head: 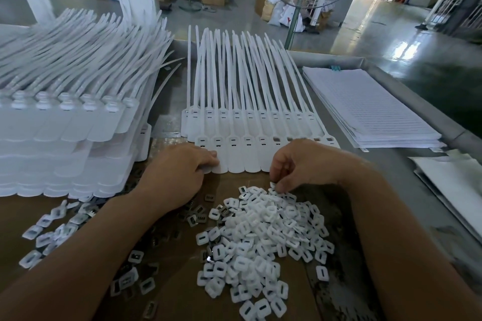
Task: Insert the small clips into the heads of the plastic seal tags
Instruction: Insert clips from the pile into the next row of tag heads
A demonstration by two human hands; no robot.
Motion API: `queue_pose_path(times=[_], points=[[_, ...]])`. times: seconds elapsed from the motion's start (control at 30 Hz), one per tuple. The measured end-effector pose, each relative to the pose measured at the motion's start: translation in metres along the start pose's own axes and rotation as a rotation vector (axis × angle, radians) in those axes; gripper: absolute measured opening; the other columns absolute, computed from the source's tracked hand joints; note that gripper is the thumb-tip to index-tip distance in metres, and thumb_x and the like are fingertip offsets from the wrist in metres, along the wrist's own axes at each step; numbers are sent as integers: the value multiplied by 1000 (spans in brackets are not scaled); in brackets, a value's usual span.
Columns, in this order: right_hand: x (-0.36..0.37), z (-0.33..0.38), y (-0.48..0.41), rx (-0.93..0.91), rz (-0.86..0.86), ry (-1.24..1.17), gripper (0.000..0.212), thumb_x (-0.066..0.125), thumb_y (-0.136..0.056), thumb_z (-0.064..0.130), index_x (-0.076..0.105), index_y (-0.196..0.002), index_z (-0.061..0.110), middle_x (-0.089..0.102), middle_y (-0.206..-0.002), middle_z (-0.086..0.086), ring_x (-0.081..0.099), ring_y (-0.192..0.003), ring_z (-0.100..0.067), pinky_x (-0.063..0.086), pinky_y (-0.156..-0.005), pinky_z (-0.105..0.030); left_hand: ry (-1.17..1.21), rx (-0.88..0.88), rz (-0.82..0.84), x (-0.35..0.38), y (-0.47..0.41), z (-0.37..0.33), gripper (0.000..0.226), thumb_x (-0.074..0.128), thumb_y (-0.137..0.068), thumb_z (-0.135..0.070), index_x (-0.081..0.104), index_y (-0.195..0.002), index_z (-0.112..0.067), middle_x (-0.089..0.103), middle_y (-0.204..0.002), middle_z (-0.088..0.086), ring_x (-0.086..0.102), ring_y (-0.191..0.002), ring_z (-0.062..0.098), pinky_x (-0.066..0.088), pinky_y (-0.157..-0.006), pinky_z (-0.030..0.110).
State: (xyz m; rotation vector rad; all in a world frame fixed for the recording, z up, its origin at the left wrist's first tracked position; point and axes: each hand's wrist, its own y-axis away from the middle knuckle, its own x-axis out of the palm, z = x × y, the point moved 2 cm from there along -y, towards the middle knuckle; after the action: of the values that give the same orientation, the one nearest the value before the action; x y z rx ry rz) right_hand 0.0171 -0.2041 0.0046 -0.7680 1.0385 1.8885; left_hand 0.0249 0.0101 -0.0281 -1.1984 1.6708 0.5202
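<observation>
Clips lie in a heap on cardboard on the table, close in front of us and mostly under the right forearm. Right hand is curled down at the heap's far edge, thumb and forefinger pinching one clip. Whether more sit in the palm, we cannot tell. Left hand lies fairly flat with its fingers straight, pressing the flag ends at the left end of the front row of tags and holding nothing.

Key relation: each tag's long axis runs straight away from us, flags near and straps far, while the row runs left to right. The heads sit just beyond both hands. The left heads show a slot, so we judge them filled. Open heads start right above the right hand's knuckles and continue right, partly hidden by it. The right hand is nearer. We judge the next move to be a short lift forward, away from us, to seat the clip in that first open head. A second row lies behind, and a stack sits at left.
</observation>
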Motion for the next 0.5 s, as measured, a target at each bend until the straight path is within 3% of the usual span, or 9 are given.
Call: queue_pose_path(times=[0.13, 0.37, 0.5], points=[[2, 3, 1, 4, 10, 15, 18, 76, -72, 21, 62, -73, 31, 65, -81, 10, 60, -78, -4, 49, -78, -23, -8, 2, -2, 0, 2, -1, 36, 45, -89, -7, 60, -118, -22, 55, -127, -12, 44, -121, 7, 23, -100, 17], [2, 4, 2, -11, -90, 33, 16, 74, -75, 23, 59, -71, 29, 61, -83, 8, 54, -75, -5, 40, -64, -18, 0, 2, -7, 0, 3, -1, 35, 47, -89, -7, 61, -118, -21, 56, -126, -11, 45, -120, 6, 22, -96, 14], [-2, 0, 2, -27, -193, -69, 15, 72, -76, 17, 60, -74, 28, 63, -80, 5, 59, -76, -11, 50, -72, -25, 0, 0, -6, -1, 4, -2, 34, 47, -90, -8, 61, -118, -22, 56, -126, -12, 45, -119, 5, 25, -99, 17]])
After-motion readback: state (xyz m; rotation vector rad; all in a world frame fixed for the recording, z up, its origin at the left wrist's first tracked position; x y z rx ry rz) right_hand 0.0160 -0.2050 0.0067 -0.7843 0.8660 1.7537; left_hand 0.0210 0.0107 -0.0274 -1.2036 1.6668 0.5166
